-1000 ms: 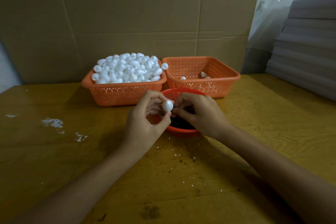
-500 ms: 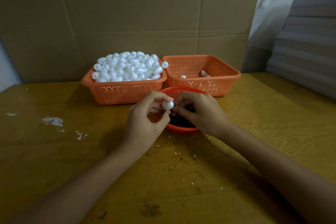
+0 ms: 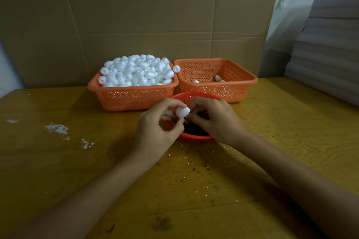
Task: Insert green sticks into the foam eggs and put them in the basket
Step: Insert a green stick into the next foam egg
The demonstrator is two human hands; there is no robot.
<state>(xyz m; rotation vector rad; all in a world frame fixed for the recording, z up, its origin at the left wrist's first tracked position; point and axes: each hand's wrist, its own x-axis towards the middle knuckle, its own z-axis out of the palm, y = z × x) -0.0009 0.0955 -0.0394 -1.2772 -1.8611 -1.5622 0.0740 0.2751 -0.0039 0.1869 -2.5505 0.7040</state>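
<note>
My left hand (image 3: 155, 128) pinches a white foam egg (image 3: 182, 112) between thumb and forefinger, over the round red bowl (image 3: 196, 138) of dark green sticks (image 3: 192, 129). My right hand (image 3: 215, 120) has its fingertips curled against the egg's right side; whatever it pinches is hidden. Behind, the left orange basket (image 3: 132, 97) is heaped with foam eggs (image 3: 136, 71). The right orange basket (image 3: 239, 87) holds a few eggs (image 3: 218, 78) at its bottom.
A cardboard wall (image 3: 155, 21) stands right behind the baskets. Grey foam sheets (image 3: 328, 48) are stacked at the right. White crumbs and dark specks (image 3: 196, 163) litter the yellow wooden table (image 3: 58, 161), with white smears (image 3: 58, 129) at the left.
Both hands stay together over the red bowl. The egg has turned slightly in my left fingers, and its long side now lies more sideways.
</note>
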